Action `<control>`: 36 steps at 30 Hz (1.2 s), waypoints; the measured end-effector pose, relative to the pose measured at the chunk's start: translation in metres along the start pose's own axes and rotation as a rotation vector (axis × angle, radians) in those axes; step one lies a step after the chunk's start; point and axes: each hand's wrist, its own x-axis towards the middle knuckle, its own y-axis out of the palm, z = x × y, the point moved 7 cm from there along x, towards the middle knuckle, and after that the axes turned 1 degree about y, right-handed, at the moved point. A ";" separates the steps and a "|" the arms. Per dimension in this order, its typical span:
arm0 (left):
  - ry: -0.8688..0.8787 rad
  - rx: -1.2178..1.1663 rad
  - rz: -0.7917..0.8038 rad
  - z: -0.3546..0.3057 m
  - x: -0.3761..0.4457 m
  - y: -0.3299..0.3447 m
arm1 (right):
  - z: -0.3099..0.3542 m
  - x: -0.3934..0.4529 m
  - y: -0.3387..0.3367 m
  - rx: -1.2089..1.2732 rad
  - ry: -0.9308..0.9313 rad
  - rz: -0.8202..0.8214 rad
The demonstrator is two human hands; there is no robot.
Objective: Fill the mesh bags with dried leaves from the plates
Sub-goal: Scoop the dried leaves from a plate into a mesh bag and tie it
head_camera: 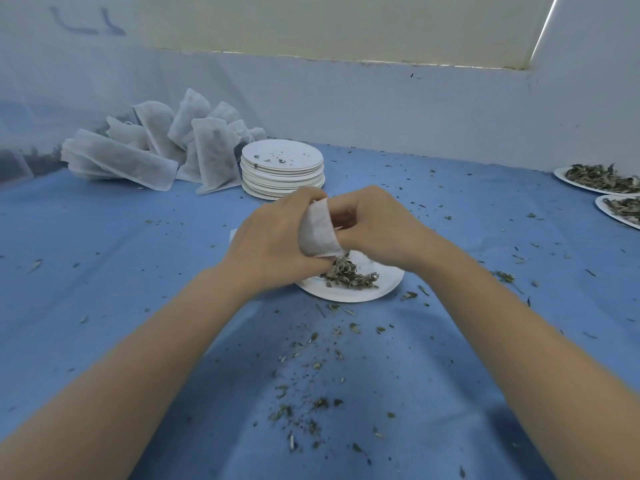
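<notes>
Over a white plate (pixel 349 294) at the middle of the blue-covered table (pixel 138 271), the left hand (pixel 266 242) grips a white mesh bag (pixel 318 230), its fingers curled round it, while the right hand (pixel 374 223) pinches the bag's top edge. Dried leaves (pixel 348 275) lie heaped on that plate, just below the bag. Behind the plate stands a stack of empty plates (pixel 282 171); behind and left, filled bags (pixel 156 154) are piled. Far right of the plate sit two leaf-laden plates (pixel 602 180).

We see two bare forearms ending in the left hand (pixel 268 237) and right hand (pixel 377 226) (no sleeves, rings, watch or gloves anywhere in view).
</notes>
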 end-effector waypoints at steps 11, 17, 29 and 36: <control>-0.102 0.242 -0.003 0.039 0.003 -0.015 | -0.046 0.003 -0.018 -0.297 0.192 -0.054; -0.093 0.288 0.008 0.047 0.001 -0.010 | -0.061 0.000 0.015 -0.508 0.206 0.271; -0.090 0.293 0.037 0.045 0.000 -0.004 | -0.066 0.006 0.008 -0.561 0.205 0.154; -0.081 0.304 0.040 0.045 -0.001 -0.003 | -0.053 0.007 -0.009 -0.521 0.197 0.010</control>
